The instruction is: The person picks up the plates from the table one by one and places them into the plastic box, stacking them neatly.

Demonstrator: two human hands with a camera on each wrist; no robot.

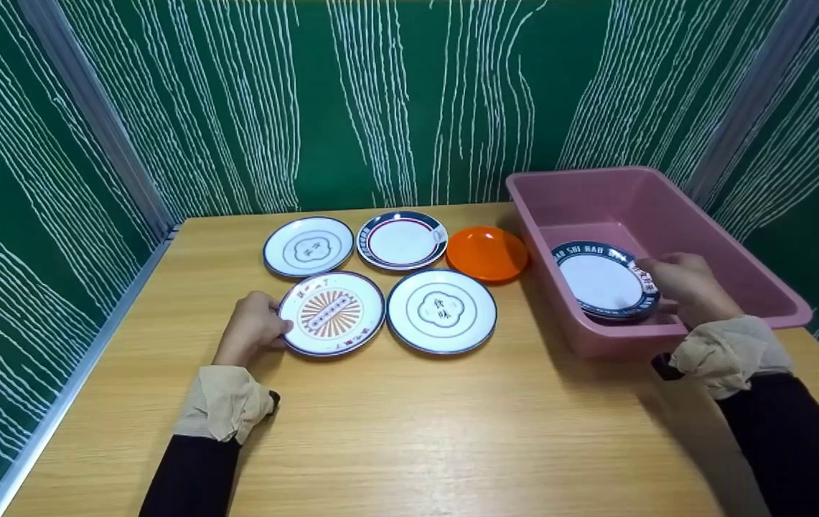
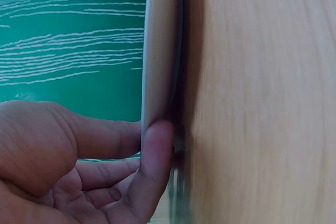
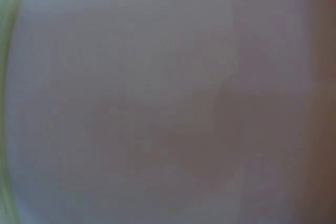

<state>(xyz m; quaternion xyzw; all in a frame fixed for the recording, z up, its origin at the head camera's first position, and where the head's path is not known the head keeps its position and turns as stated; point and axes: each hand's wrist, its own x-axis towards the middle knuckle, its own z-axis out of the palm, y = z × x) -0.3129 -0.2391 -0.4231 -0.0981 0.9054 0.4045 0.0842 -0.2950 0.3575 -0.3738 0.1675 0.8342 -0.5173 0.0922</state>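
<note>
My left hand [image 1: 255, 323] pinches the left edge of a white plate [image 1: 332, 313] with an orange sunburst pattern. In the left wrist view, the thumb is on the plate's [image 2: 160, 45] face and a curled finger is under its rim, close over the tabletop. Inside the pink tub [image 1: 617, 341], my right hand [image 1: 689, 283] grips the right rim of a dark-blue-rimmed plate [image 1: 599, 280] with white lettering. Another dark rim shows just beneath that plate. The right fingertips are partly hidden, and the right wrist view is a pinkish blur.
Beside the sunburst plate lies a white plate [image 1: 442, 311] with a flower-shaped outline. Behind them stand a similar plate [image 1: 309, 246], a dark-rimmed plate [image 1: 403, 241] and an orange plate [image 1: 487, 254] near the tub. Green walls [image 1: 452, 108] close off the wooden table [image 1: 409, 431].
</note>
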